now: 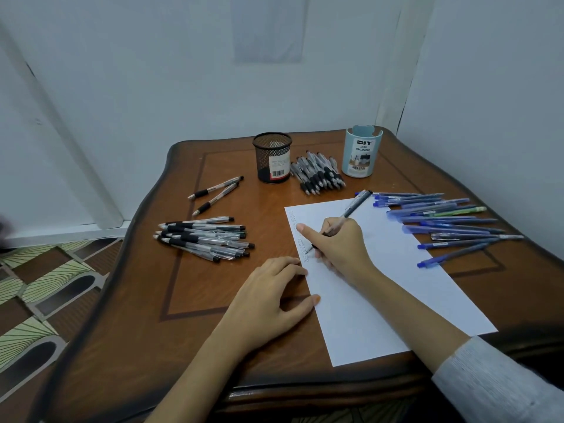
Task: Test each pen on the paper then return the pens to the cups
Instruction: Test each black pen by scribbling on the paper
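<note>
Head cam: R hand (338, 244) fingers curled, pinching a clear pen (354, 206), tip on the white paper (396, 288) just beyond the L fingertips. L hand (271, 297) lies flat, fingers relaxed, thumb spread onto the paper edge. Black mesh cup (272, 157) & blue DIY cup (361, 155) stand well beyond both hands' fingers. Clear pens (204, 236) lie left of the L fingers, blue pens (442, 222) right of the R fingers.

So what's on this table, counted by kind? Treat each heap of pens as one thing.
2 cups: black mesh cup, blue desk organizer cup
1 sheet of paper
3 heaps of pens: clear pens, black-grip pens, blue pens
2 loose pens
1 pen in the right hand
Total: 9
</note>
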`<state>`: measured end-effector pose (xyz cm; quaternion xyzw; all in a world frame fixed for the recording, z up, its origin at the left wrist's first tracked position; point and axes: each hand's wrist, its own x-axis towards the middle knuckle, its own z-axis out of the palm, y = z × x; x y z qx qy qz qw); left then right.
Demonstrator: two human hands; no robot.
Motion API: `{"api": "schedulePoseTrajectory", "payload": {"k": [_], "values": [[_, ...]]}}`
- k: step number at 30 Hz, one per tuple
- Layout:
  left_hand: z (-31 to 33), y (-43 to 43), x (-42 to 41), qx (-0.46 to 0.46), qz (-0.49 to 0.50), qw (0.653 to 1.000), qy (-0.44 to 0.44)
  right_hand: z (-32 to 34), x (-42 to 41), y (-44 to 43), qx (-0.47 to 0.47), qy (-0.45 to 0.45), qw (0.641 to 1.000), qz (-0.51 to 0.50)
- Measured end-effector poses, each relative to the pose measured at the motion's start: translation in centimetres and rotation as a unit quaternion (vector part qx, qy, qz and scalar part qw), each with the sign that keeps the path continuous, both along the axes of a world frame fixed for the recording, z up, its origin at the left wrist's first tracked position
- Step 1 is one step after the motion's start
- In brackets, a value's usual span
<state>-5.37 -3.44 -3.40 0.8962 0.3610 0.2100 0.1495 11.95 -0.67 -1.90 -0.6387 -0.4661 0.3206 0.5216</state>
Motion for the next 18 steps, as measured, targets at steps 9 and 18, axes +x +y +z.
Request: {"api": "schedulePoseTrajectory", "payload": {"k": [9, 18], "values": [[0.04, -0.2, -0.02, -0.012, 0.007, 1.0, -0.012, -0.9, 0.05, -0.11, 0.058, -0.112, 0.991, 0.048], [0.01, -0.2, 0.07, -0.021, 0.006, 1.0, -0.02, -0.87, 0.3, 0.24, 0.04, -0.088, 0.993, 0.068]]}}
